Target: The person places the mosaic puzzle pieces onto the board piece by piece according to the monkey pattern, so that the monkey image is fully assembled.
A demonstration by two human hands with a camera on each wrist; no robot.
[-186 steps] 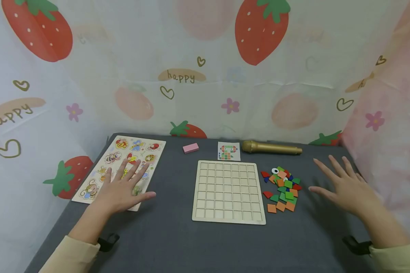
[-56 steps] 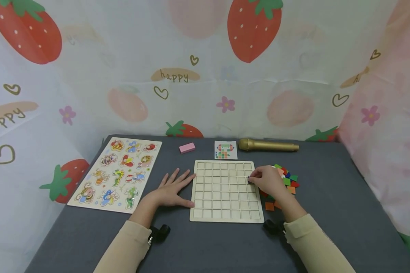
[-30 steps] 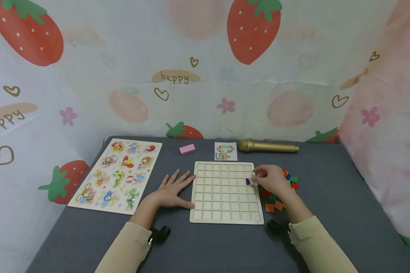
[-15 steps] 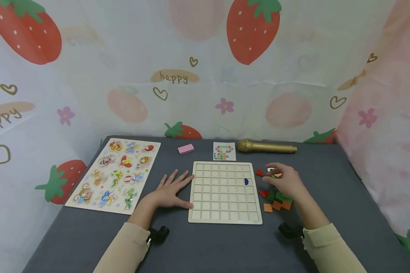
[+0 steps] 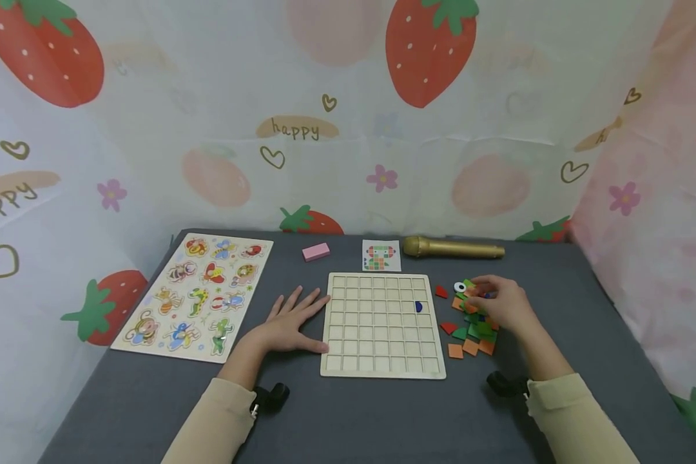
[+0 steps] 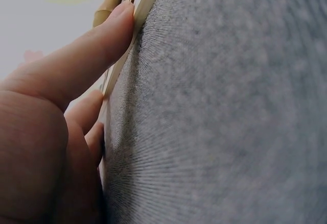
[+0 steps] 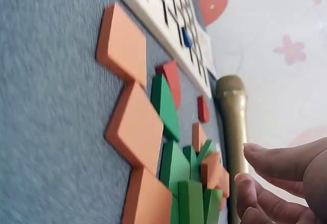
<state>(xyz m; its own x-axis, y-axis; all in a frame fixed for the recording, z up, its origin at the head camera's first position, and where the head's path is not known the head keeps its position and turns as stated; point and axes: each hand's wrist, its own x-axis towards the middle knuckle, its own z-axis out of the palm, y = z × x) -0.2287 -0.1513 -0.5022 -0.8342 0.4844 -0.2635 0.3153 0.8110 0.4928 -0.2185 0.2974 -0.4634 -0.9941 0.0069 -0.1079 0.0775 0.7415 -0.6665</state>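
Left fingers (image 5: 312, 345) touching board (image 5: 377, 327), right fingers (image 7: 278, 162) near pieces (image 5: 484, 328)

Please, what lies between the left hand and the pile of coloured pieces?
The pale grid board, with one blue piece on it, as the head view shows.

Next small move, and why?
Probably have the right hand pinch one of the loose pieces: it looks empty and sits right by them, the board holds just a blue piece, and the card pictures many more.
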